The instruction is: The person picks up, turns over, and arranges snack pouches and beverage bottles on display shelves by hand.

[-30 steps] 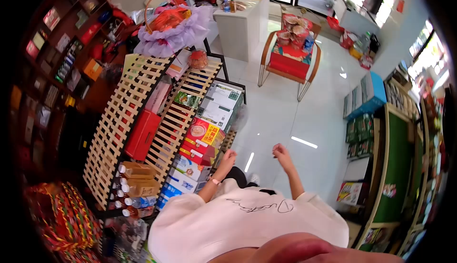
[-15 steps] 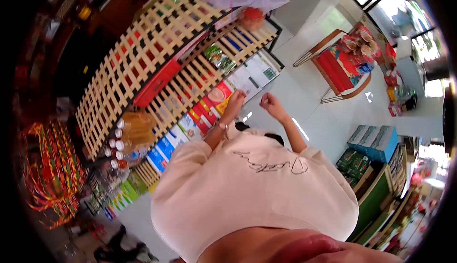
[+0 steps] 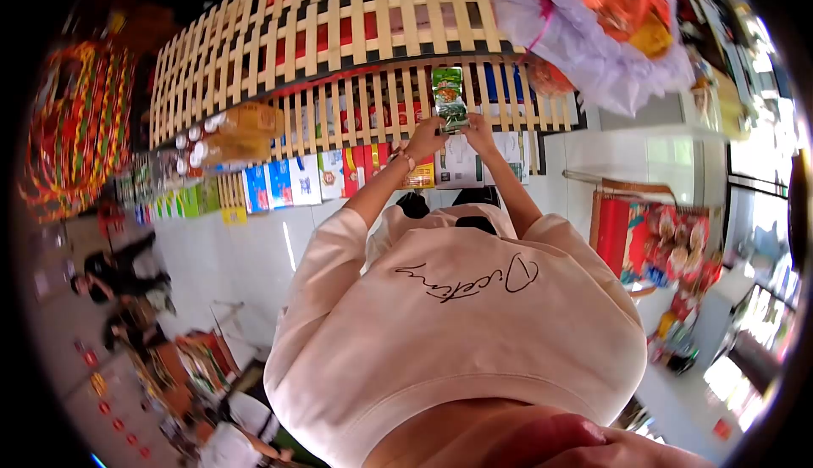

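A green packet [image 3: 450,95] lies on the lower slatted wooden shelf [image 3: 373,99], its near end between my two hands. My left hand [image 3: 429,136] is at the packet's near left corner, with fingers curled toward it. At the near right corner is my right hand [image 3: 478,132], also with bent fingers. The fingertips are small in view, and whether they grip the packet cannot be made out. Below the shelf's front edge stand red, yellow and white boxes [image 3: 460,163].
Bottles of brown drink [image 3: 235,136] stand at the shelf's left. A basket with purple ruffles [image 3: 584,36] sits at the upper right. A red chair [image 3: 652,235] holding packages is at the right. People in dark clothes [image 3: 127,273] are at the far left.
My body has turned left to face the shelf. Both hands have moved from above the floor and boxes to the near end of the green packet.
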Demonstrator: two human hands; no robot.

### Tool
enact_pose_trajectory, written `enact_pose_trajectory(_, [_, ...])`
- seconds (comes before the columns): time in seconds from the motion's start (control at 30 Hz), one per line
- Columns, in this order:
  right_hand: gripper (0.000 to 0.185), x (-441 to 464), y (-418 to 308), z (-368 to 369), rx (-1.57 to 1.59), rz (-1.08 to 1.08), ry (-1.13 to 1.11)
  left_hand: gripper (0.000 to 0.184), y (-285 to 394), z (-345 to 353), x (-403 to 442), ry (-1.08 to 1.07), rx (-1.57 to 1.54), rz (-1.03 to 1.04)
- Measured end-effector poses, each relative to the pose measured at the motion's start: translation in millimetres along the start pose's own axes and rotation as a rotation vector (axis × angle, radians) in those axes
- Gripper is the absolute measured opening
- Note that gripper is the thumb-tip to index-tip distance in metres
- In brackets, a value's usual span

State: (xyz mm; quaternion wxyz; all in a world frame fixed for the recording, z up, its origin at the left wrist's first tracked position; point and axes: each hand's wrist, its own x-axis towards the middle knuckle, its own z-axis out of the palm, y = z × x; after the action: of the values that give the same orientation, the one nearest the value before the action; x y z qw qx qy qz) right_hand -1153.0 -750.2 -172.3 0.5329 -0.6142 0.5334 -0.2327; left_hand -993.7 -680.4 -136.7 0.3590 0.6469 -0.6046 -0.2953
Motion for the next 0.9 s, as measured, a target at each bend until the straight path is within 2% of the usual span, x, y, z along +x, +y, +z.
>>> enact_pose_trajectory(0.1, [0.050, 38.5, -5.4, -6.5, -0.217, -0.087, -0.075, 0.040, -5.5, 23.5, 23.7, 0.022, -0.159, -0.353])
enact_pose_trajectory(0.13, [0.051, 36.3, -20.8, -13.8, -0.302, -0.097, -0.122, 0.043, -4.2, 31.6, 26.1, 0.100, -0.026, -0.311])
enact_pose_trajectory(0.17, [0.053, 33.1, -32.1, -18.1, -0.387, -0.102, -0.169, 0.043, -2.5, 39.0, 27.9, 0.167, -0.035, -0.339])
enact_pose_trajectory(0.23, [0.054, 36.1, -25.6, -18.9, -0.296, -0.110, -0.248, 0.042, 6.3, 51.1, 25.1, 0.292, -0.062, -0.395])
enact_pose_trajectory(0.27, [0.054, 37.9, -16.8, -18.1, -0.210, -0.105, -0.281, 0.036, 9.2, 55.4, 20.2, 0.378, -0.044, -0.386])
enact_pose_trajectory(0.3, [0.053, 38.7, -9.0, -19.7, -0.127, -0.103, -0.312, 0.033, 14.3, 60.0, 12.4, 0.403, -0.135, -0.433])
enact_pose_trajectory(0.33, [0.054, 38.3, -12.8, -26.7, -0.141, -0.007, -0.429, 0.030, 18.3, 62.6, 5.9, 0.435, -0.225, -0.468])
enact_pose_trajectory(0.37, [0.050, 37.6, -10.7, -29.7, -0.085, 0.054, -0.452, 0.027, 21.3, 61.4, 3.9, 0.472, -0.311, -0.490])
enact_pose_trajectory(0.43, [0.043, 23.7, -6.1, -33.1, 0.023, 0.181, -0.500, 0.025, 32.6, 63.7, -5.3, 0.610, -0.453, -0.447])
enact_pose_trajectory(0.5, [0.037, -1.1, -27.0, -42.8, 0.149, 0.264, -0.540, 0.026, 48.3, 74.1, -28.8, 0.747, -0.602, -0.412])
enact_pose_trajectory(0.63, [0.034, -44.5, -39.1, -45.6, 0.418, 0.369, -0.692, 0.029, 70.9, 68.2, -79.2, 0.841, -0.770, -0.506])
enact_pose_trajectory(0.7, [0.035, -60.5, -57.7, -38.3, 0.368, 0.454, -0.860, 0.030, 104.5, 48.2, -108.5, 0.863, -0.947, -0.566])
enact_pose_trajectory(0.77, [0.036, -82.7, -91.6, -24.2, 0.342, 0.522, -1.030, 0.029, 117.6, 37.6, -138.4, 0.916, -0.971, -0.570])
enact_pose_trajectory(0.9, [0.031, -116.0, -115.0, 31.0, 0.093, 0.337, -1.266, 0.028, 139.0, -1.2, -192.3, 1.080, -1.055, -0.511])
